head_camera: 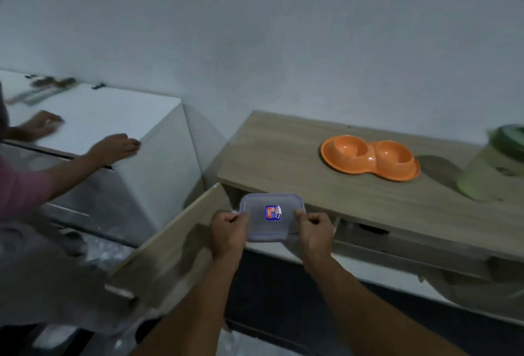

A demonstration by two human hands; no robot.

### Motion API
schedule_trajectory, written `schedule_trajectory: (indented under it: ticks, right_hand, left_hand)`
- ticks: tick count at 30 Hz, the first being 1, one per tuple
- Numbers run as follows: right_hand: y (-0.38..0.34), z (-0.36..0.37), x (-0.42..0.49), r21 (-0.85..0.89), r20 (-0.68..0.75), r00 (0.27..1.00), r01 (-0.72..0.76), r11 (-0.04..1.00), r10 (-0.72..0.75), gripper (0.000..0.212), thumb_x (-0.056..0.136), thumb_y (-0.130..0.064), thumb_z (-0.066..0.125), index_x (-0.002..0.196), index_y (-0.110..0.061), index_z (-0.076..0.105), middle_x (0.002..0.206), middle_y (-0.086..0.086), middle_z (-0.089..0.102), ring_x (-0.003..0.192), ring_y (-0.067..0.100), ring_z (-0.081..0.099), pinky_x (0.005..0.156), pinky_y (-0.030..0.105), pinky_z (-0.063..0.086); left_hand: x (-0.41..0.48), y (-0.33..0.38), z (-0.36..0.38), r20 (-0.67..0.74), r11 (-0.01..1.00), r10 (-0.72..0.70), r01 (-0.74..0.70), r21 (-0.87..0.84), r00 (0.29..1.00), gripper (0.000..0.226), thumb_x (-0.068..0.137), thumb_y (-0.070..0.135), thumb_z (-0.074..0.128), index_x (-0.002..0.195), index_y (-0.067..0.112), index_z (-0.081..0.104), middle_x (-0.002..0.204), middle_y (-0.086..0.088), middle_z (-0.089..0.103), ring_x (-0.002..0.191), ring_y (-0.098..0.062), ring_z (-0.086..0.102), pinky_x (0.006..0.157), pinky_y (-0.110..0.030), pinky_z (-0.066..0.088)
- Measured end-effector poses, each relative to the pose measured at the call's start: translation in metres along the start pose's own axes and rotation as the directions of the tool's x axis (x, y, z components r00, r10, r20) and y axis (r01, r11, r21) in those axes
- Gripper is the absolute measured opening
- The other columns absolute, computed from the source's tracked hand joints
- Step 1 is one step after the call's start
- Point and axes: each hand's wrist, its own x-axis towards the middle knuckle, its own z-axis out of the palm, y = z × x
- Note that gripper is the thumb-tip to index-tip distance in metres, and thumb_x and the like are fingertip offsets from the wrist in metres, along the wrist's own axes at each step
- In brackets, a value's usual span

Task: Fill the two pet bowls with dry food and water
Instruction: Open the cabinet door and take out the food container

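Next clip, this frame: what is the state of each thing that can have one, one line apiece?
Orange double bowl: both wells empty, flat on the cabinet top.
Clear container: lid on, held in the air; contents unclear.
Left hand: grips the container's left edge.
Right hand: grips its right edge.
Cabinet door: swung open.
Green jug: upright, lidded, blurred.

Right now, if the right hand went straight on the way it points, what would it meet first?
Likely the front edge of the wooden cabinet top, just beyond the right hand; depth is unclear.
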Motion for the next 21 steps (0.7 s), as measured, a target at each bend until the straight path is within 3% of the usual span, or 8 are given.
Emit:
schedule_trajectory:
  ticks: [2,6,9,14,17,19,21]
  right_hand:
    - [-0.027,0.0,0.001,0.008,-0.003,0.999,0.041,0.999,-0.041,0.022,0.086,-0.02,0.071,0.081,-0.004,0.056,0.072,0.006,0.056,0.066,0.02,0.049,0.061,0.028,0.041]
    - [-0.069,0.001,0.008,0.0,0.028,0.997,0.07,0.998,-0.07,0.021,0.082,-0.019,0.073,0.075,-0.011,0.055,0.076,0.009,0.06,0.074,0.026,0.056,0.073,0.04,0.05]
    - [-0.087,0.003,0.024,-0.031,0.059,0.995,0.08,0.996,-0.078,0.017,0.081,-0.02,0.074,0.075,-0.013,0.06,0.078,0.01,0.064,0.077,0.027,0.06,0.075,0.04,0.051]
    - [-0.107,0.008,0.054,-0.104,0.097,0.994,0.064,0.993,-0.054,0.02,0.082,-0.022,0.073,0.067,-0.021,0.059,0.086,0.01,0.069,0.092,0.031,0.066,0.089,0.047,0.053]
    - [-0.112,0.013,0.078,-0.138,0.125,0.991,0.056,0.989,-0.039,0.025,0.085,-0.02,0.071,0.064,-0.02,0.057,0.088,0.014,0.068,0.091,0.032,0.065,0.09,0.051,0.053]
    - [-0.114,0.018,0.097,-0.164,0.152,0.988,0.051,0.985,-0.026,0.024,0.086,-0.019,0.07,0.065,-0.014,0.06,0.095,0.023,0.069,0.088,0.033,0.064,0.088,0.053,0.053]
    - [-0.116,0.024,0.114,-0.169,0.169,0.985,0.06,0.984,-0.031,0.023,0.087,-0.019,0.069,0.079,0.002,0.065,0.103,0.031,0.066,0.091,0.04,0.064,0.084,0.053,0.052]
  left_hand:
    - [0.006,0.026,-0.002,0.028,1.0,0.001,0.0,-0.025,1.0,0.014,0.083,0.009,0.07,0.095,0.005,0.066,0.085,-0.008,0.063,0.073,-0.019,0.056,0.057,-0.024,0.041]
    - [0.017,0.065,-0.004,0.124,0.997,0.08,-0.078,-0.021,0.989,0.01,0.082,0.006,0.072,0.089,0.0,0.069,0.073,-0.008,0.063,0.068,-0.019,0.057,0.049,-0.014,0.045]
    - [0.029,0.082,0.002,0.168,0.998,0.066,-0.066,-0.006,0.983,0.02,0.081,0.013,0.075,0.097,0.0,0.072,0.091,-0.015,0.071,0.081,-0.026,0.066,0.07,-0.03,0.054]
    - [0.055,0.091,0.025,0.235,0.999,0.048,-0.053,0.012,0.971,0.009,0.077,0.013,0.079,0.076,0.01,0.071,0.089,-0.019,0.074,0.084,-0.032,0.071,0.08,-0.047,0.059]
    - [0.073,0.094,0.045,0.238,0.998,0.026,-0.038,0.045,0.971,0.01,0.078,0.014,0.079,0.081,0.007,0.071,0.089,-0.018,0.074,0.078,-0.03,0.069,0.072,-0.039,0.057]
    - [0.088,0.096,0.06,0.244,0.999,-0.001,-0.01,0.044,0.97,0.019,0.079,0.014,0.078,0.092,0.001,0.072,0.09,-0.016,0.073,0.075,-0.026,0.066,0.066,-0.033,0.054]
    - [0.103,0.094,0.073,0.262,0.999,-0.018,0.008,0.039,0.965,0.029,0.078,0.016,0.079,0.102,0.0,0.073,0.093,-0.016,0.074,0.083,-0.029,0.07,0.075,-0.038,0.059]
